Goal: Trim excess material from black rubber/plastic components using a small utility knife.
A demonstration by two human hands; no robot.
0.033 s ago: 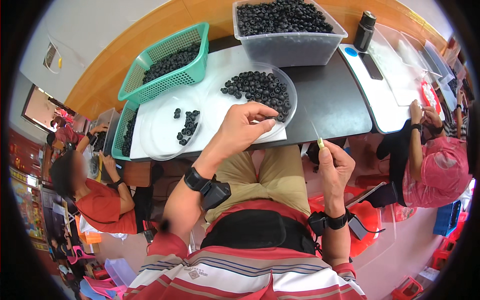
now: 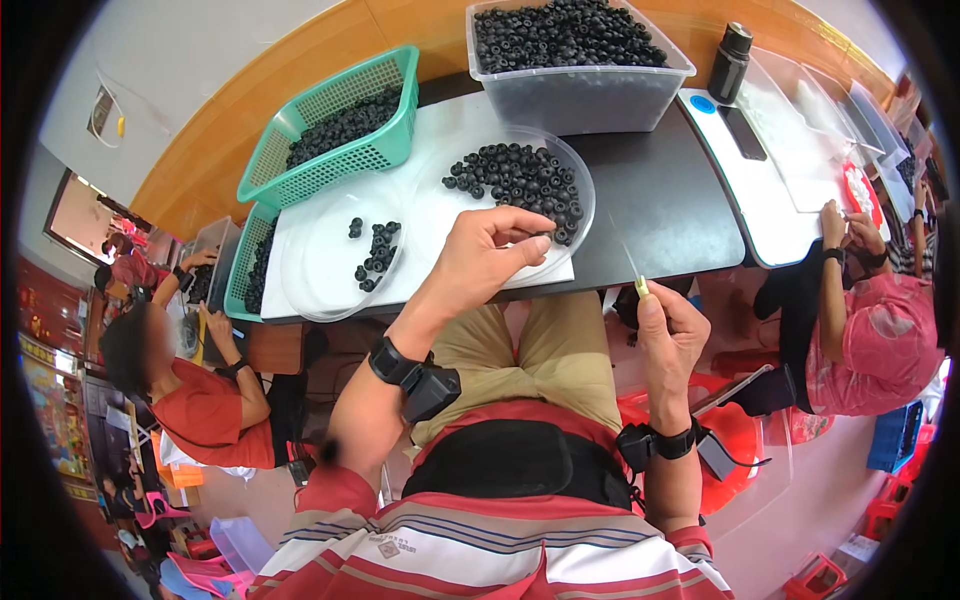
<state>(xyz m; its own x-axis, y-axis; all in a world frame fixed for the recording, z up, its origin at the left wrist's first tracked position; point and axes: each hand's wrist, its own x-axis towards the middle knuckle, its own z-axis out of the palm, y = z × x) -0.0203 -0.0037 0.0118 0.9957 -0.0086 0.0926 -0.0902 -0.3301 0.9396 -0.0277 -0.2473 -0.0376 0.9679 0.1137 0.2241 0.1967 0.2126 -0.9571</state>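
My left hand (image 2: pixel 488 248) is pinched at the near right edge of a clear round tray (image 2: pixel 588 178), over a heap of small black ring-shaped parts (image 2: pixel 515 175). A dark bit, apparently one of these parts, shows between thumb and forefinger. To the right, off the table's front edge, my right hand (image 2: pixel 674 325) grips the short pale yellow handle (image 2: pixel 641 286) of a thin needle-like tool. Its fine shaft points up and left, away from my body. On the left, a second clear round tray (image 2: pixel 305 275) carries a few loose black parts (image 2: pixel 380 245).
Green baskets (image 2: pixel 400 125) of black parts stand at the left, and a clear bin (image 2: pixel 575 95) full of them behind. A black bottle (image 2: pixel 731 62) and phone (image 2: pixel 741 132) are on the white table at right. Co-workers sit on both sides, one in red (image 2: pixel 215 400), one in pink (image 2: pixel 885 340).
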